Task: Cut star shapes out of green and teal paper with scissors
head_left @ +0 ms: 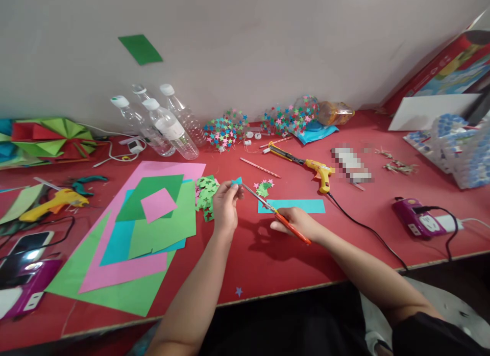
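Observation:
My left hand pinches a small piece of blue paper between thumb and fingers above the red table. My right hand grips orange-handled scissors, whose blades point up and left, the tips close to that piece. Under the scissors lies a blue paper strip. A little pile of green and pink paper stars sits just behind the strip. To the left of my left hand are green paper scraps with star-shaped holes.
Coloured paper sheets overlap on the left. Plastic bottles and star-covered balls stand by the wall. A yellow glue gun with a trailing cord lies at right, near a purple power socket. Another yellow glue gun lies far left.

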Demonstrator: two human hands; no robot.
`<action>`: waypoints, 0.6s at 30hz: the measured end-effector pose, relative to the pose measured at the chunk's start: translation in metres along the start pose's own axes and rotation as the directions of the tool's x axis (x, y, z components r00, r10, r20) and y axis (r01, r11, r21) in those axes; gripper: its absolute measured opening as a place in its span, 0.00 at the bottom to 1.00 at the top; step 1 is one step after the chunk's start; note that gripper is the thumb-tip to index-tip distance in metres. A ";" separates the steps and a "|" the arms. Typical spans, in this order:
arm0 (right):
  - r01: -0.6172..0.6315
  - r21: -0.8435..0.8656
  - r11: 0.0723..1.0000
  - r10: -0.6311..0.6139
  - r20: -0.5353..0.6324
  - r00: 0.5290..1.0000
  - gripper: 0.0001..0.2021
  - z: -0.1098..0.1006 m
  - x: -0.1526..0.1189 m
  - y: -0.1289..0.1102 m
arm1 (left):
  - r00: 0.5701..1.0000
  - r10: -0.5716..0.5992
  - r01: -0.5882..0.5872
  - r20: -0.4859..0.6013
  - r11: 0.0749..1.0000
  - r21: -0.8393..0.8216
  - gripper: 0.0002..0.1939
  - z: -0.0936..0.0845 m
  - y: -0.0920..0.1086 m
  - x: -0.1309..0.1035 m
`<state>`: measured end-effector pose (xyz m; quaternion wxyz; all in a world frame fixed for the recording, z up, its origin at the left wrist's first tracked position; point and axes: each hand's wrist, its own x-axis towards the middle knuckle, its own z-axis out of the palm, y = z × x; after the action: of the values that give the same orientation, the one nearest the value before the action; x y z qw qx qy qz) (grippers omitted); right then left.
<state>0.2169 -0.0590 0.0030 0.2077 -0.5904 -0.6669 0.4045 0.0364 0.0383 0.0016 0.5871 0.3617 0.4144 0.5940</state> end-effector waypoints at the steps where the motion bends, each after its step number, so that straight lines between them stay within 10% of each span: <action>1: 0.000 -0.003 1.000 0.000 0.009 1.000 0.25 0.000 0.000 -0.001 | 1.000 0.001 -0.002 0.004 1.000 0.011 0.12 -0.001 -0.001 0.000; 18: -0.071 0.312 0.947 0.030 0.133 0.991 0.26 -0.004 -0.005 -0.006 | 0.979 0.067 -0.099 0.192 0.982 0.159 0.07 -0.005 -0.007 -0.004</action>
<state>0.2175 -0.0625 0.0114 0.2466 -0.5396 -0.5899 0.5478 0.0348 0.0333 -0.0065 0.5653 0.4805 0.3908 0.5448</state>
